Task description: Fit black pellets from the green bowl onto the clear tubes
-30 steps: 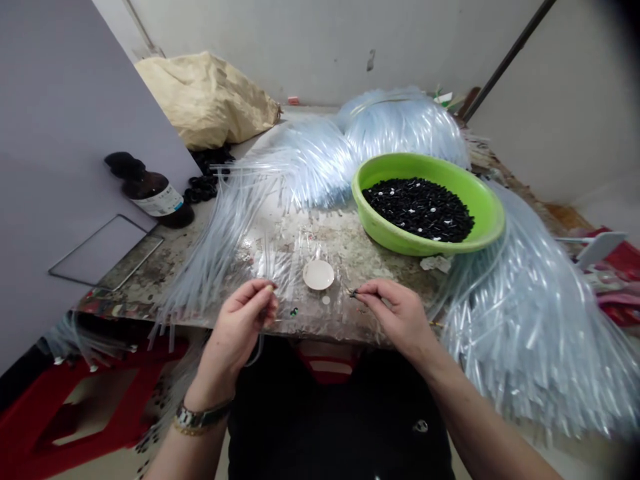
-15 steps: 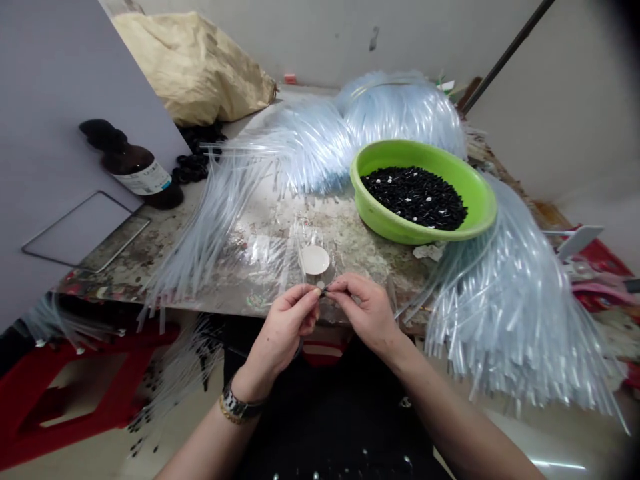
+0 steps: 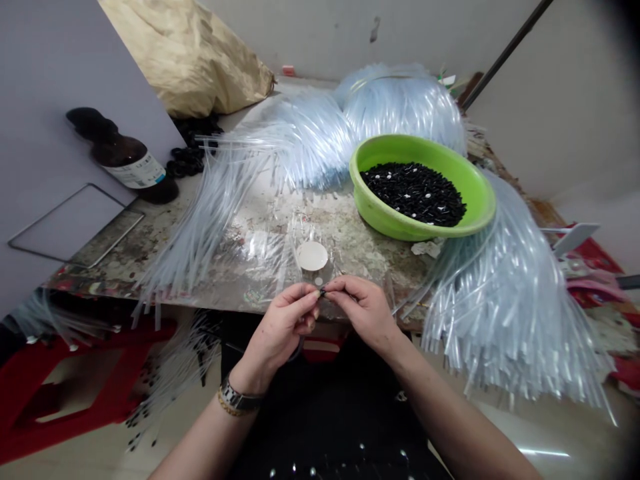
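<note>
My left hand (image 3: 289, 319) and my right hand (image 3: 364, 308) meet fingertip to fingertip at the front edge of the table. Pinched in the right fingers is a small black plug-like piece (image 3: 323, 292). The left hand is closed around a clear plastic tube, whose lower part (image 3: 296, 351) hangs below the palm; its end is hidden by the fingers. Just beyond the hands sits a shallow white dish (image 3: 313, 256), with a small white disc (image 3: 319, 281) close by. Black pieces like the held one fill a green basin (image 3: 423, 230) to the right.
Clear tubes lie in bundles at the left (image 3: 193, 240), back (image 3: 400, 107) and right (image 3: 505, 313), some overhanging the table (image 3: 345, 220). A brown bottle (image 3: 130, 160) and a wire frame (image 3: 75, 213) are at left. A cloth sack (image 3: 200, 60) stands behind; a red stool (image 3: 90, 420) is below.
My left hand has moved right with the tube and my right hand left with the black piece, until they met. Over the last half second they stay together, while the view shifts slightly.
</note>
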Available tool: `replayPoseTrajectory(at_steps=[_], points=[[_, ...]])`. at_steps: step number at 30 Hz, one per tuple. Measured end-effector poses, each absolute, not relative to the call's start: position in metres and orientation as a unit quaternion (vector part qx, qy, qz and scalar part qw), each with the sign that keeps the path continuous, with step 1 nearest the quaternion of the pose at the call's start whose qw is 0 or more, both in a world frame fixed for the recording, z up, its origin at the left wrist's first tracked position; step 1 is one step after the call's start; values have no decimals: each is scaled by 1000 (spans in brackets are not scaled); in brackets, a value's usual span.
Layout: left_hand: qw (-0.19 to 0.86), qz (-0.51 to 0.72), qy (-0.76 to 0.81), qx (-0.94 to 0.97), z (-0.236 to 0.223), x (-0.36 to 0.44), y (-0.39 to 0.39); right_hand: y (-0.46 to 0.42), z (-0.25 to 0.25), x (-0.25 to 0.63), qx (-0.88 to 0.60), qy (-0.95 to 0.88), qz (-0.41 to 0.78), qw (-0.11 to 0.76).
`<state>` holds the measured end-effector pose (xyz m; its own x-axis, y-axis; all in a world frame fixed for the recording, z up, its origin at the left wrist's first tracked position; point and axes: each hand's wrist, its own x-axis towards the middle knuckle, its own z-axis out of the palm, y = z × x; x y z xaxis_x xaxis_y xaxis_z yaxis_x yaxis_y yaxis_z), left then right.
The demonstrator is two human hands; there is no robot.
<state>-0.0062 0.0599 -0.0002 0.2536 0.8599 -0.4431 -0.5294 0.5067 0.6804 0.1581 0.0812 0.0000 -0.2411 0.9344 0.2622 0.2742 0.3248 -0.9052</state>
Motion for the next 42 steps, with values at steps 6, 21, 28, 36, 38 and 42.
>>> replayPoseTrajectory(at_steps=[6,21,28,36,38,42], points=[[778,445,400,190,-3,-8,60,84,1,159,-450,-682,415,401],[682,501,470,252,-4,-16,58,136,11,173,-466,-811,168,311],[660,507,498,244,-9,-20,57,158,16,166,-462,-872,83,142],[630,513,515,273,-13,-27,57,170,25,150,-436,-900,3,-15],[625,517,520,268,-15,-28,57,171,30,146,-432,-901,-3,-40],[610,520,528,282,-18,-30,57,168,35,137,-425,-903,-10,-63]])
